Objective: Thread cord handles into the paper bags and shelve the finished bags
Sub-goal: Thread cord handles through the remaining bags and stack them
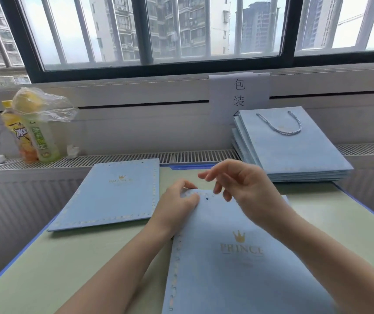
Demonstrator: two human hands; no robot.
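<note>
**Paper bag threading: one bag in hand, a stack done, one waiting**

Paper bag (238, 257) number whatever lies flat on the green counter (68, 268), right in front of the person, with the crown logo facing up and its top edge pointing far. A punched hole (207, 198) near that top edge shows as a dark dot, and nothing is through it.

The left hand (177, 205) holds the bag's top left corner, fingers curled over the edge and pinching the paper. The right hand (238, 184) hovers just above the top edge, fingers loosely bent and apart. I honestly can't see a cord in it; if one is there, it's too thin or blurred to pick out.

Progress, as far as I can judge:
- Done: a stack of finished bags (290, 150) sits far right, on the ledge by the window, and the top one has its twisted cord handle (281, 125) in place.
- In hand: this bag, no handle visible, so it looks like the very start of its threading.
- Left: another flat bag (113, 196) lies on the left of the counter, holes along its top edge and no cord.

Off to the far left there's a pair of drink bottles (32, 132) with a plastic bag (45, 105) draped over them, not part of the job.
</note>
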